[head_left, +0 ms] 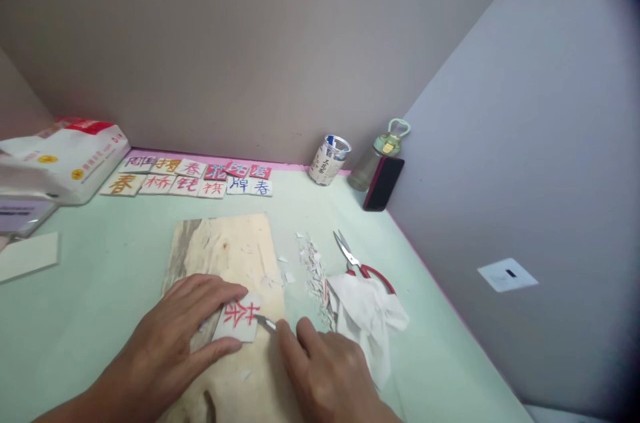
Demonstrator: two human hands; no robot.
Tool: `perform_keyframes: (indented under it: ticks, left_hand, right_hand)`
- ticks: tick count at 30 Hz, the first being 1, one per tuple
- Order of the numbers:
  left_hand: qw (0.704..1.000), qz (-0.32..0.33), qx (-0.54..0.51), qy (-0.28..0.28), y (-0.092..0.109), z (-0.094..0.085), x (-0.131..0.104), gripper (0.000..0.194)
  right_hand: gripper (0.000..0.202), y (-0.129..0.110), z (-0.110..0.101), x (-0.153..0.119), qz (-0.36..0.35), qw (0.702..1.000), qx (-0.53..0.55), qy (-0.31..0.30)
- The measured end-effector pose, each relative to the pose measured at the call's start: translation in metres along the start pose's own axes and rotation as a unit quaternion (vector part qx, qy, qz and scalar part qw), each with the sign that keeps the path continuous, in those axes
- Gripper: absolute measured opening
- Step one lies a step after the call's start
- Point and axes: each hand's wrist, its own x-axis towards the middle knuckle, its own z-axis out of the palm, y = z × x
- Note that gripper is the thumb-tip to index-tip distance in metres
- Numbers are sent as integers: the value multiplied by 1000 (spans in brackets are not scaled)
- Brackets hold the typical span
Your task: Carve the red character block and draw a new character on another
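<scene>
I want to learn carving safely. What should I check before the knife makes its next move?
1. Tile held: ok, left hand has thumb and finger at opposite edges.
2. Knife in grip: ok, held in the right hand.
3. Left fingers off the blade: ok, none touches it.
4. Board clean: not ok, scraps lie on it.
5. Scissors off the board: ok, to its right.
6. Blade sharp: cannot tell.

The hands (163,333) hide most of the knife (267,323) and part of the board (235,246), cut off at the bottom edge
</scene>
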Motion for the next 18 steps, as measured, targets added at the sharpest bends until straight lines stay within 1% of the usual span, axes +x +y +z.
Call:
perform_keyframes:
  ticks: [3,6,9,11,14,16,18]
  left_hand:
    - [1000,0,-4,-6,2,0,0,42]
    - [1000,1,2,-10,2,-2,3,41]
    - [999,39,20,-25,0,-4,5,42]
    - [998,52,26,-29,-2,-4,6,44]
    - [999,31,26,-22,-5,-5,5,44]
    - [998,51,27,-35,-6,-4,4,45]
    - [998,49,20,-39,-4,-4,4,45]
  right_hand:
    - [33,-2,0,-1,15,999,11,-47]
    - [28,-2,0,-2,32,994,49,-95]
    - [27,-1,0,-1,41,988,84,-125]
    - [21,0,-3,0,63,981,111,-145]
    - [13,4,-9,3,126,956,196,-181]
    - [13,8,-14,4,165,933,254,-196]
    - [16,13,-18,5,181,922,283,-194]
